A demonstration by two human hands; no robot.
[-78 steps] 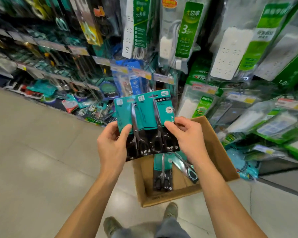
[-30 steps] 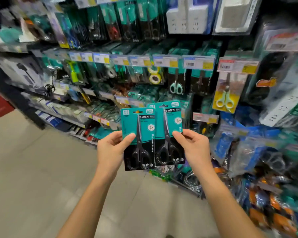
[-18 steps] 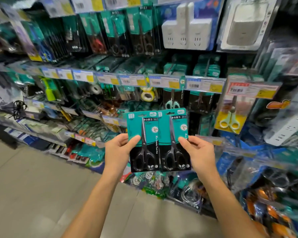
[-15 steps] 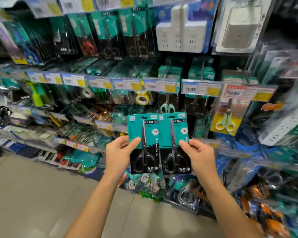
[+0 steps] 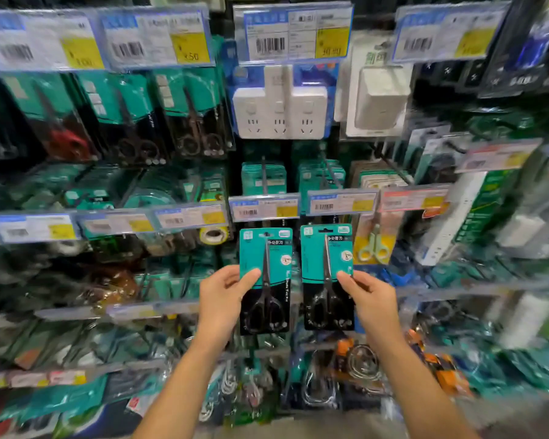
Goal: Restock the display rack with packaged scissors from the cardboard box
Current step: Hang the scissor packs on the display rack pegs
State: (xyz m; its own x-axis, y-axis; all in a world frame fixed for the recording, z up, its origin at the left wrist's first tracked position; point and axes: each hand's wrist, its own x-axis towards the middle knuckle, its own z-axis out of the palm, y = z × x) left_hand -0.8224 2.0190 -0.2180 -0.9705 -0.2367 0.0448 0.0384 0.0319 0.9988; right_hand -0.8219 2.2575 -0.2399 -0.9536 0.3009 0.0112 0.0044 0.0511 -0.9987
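While you face the display rack (image 5: 267,210), your left hand (image 5: 222,299) pinches one flat teal-and-black scissors card (image 5: 265,280) and your right hand (image 5: 373,299) pinches another (image 5: 327,277), thumbs on the glossy fronts, both upright, apart, just below the price-tag strips (image 5: 343,202).

The rack (image 5: 140,312) carries goods on pegs in tiers, each tier fronted by price tags (image 5: 293,34). Upper tier: scissors packs (image 5: 133,118), white socket adapters (image 5: 279,103). Middle tier: teal packs (image 5: 263,177), a tape roll (image 5: 214,235), yellow scissors (image 5: 374,245). Lower tiers are blurred.
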